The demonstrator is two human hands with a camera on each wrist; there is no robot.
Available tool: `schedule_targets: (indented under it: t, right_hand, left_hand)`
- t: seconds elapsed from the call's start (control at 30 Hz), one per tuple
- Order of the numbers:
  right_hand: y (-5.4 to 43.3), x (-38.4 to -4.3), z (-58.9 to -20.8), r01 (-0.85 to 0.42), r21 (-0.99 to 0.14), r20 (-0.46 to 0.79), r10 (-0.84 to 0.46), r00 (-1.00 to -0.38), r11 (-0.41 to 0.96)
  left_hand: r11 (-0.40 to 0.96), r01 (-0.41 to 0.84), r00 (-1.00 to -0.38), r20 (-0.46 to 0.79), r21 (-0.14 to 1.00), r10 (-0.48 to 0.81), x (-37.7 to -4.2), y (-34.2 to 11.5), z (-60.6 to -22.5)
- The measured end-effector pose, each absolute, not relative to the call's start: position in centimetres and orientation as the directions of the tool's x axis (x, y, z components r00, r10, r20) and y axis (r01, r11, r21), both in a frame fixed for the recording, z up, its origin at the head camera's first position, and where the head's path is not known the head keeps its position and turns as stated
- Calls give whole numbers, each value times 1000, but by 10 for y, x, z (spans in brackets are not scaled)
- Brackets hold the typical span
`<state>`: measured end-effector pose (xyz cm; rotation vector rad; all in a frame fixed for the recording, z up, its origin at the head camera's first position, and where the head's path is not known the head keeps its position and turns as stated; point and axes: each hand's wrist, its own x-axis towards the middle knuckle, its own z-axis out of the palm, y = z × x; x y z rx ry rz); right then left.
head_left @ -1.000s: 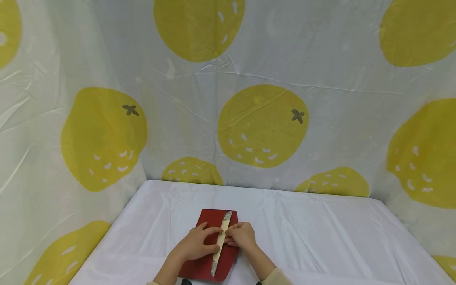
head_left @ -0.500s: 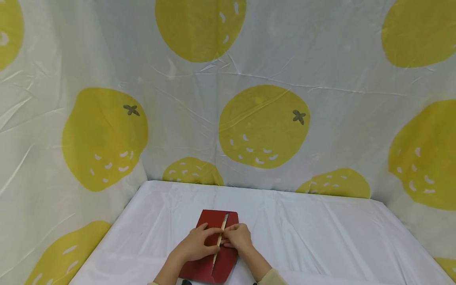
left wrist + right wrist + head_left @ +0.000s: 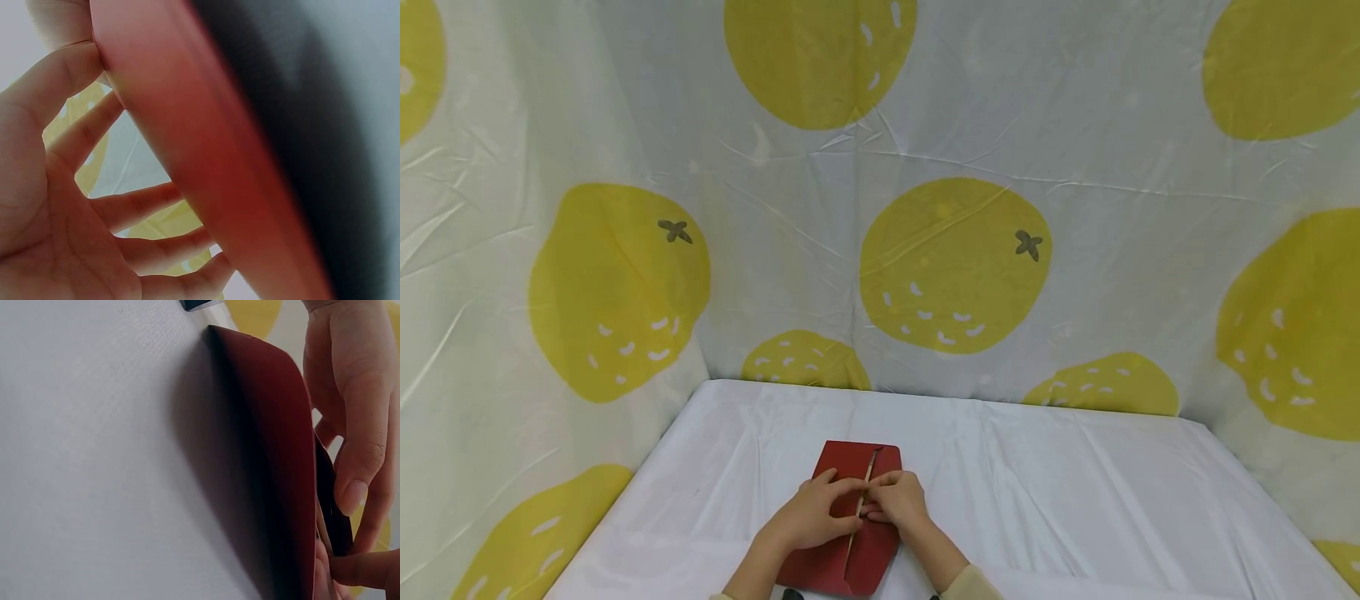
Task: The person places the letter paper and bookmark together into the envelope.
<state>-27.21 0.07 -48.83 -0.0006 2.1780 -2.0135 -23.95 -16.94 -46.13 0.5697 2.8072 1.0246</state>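
Note:
A red envelope (image 3: 842,458) lies on the white cloth, its flap (image 3: 874,558) folded out to the right. Along the pocket's mouth shows a thin cream edge of a card (image 3: 870,468), the rest hidden inside. My left hand (image 3: 808,515) rests on the pocket from the left, thumb and index finger apart at the mouth. In the left wrist view its straight, spread fingers (image 3: 150,203) touch the red envelope (image 3: 194,144). My right hand (image 3: 901,500), fingers curled, pinches the card's edge over the flap. From the right wrist, the envelope (image 3: 269,406) partly hides its fingertips.
White cloth (image 3: 1060,492) with soft creases covers the table. Behind it and at the sides hangs a pale curtain (image 3: 805,275) printed with large yellow fruit. A small black object (image 3: 199,304) shows at the top of the right wrist view.
My right hand has moved slightly left, and the card has slid into the pocket, its wide cream strip with patterned silver ends narrowing to a thin edge. The left hand has stayed in place.

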Motion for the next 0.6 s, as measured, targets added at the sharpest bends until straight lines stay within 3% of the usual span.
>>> schedule_targets:
  t: [0.6]
  right_hand:
    - [4,-269,-487,110,-989,-122,-127,-984,96]
  left_hand:
    - [698,333,-921,58,634,386,-239,-168,-463]
